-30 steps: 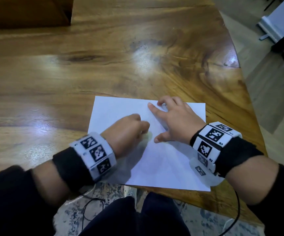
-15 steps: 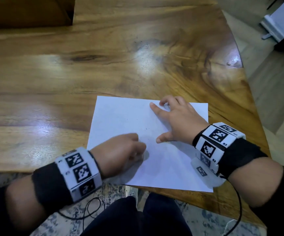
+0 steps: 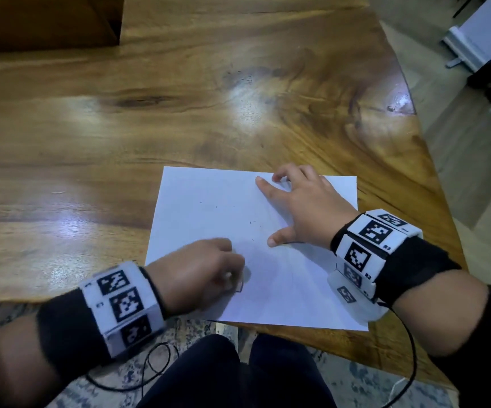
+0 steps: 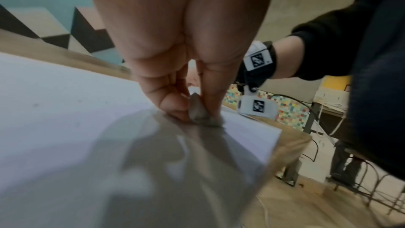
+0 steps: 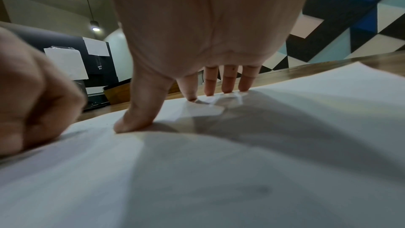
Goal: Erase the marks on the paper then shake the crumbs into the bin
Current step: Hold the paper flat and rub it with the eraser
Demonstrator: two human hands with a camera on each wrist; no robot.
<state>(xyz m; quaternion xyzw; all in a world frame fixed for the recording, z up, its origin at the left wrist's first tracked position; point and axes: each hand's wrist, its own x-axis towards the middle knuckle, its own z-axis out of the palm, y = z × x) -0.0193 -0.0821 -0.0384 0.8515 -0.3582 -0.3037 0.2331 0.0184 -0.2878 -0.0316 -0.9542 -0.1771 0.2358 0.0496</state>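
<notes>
Wooden table [image 3: 179, 119], near edge: paper [image 3: 209, 207] lying flat. L hand [image 3: 200, 272] fingers pinched on eraser [image 4: 200, 112], pressed to sheet. R hand [image 3: 306, 207] fingers spread, pressing paper down.

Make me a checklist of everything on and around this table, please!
Surface: glossy wooden table, paper near its front edge.
Job's things: white paper lying flat, a few small dark specks and a faint mark by the eraser; grey eraser pressed on the paper; bin not seen.
Clutter: nothing seen.
Hands: left hand pinches the eraser; right hand holds the paper down with spread fingertips.
Cables: black cable hanging from the right wristband; another loops under the left wrist.
Surroundings: patterned rug below, geometric wall panels.
</notes>
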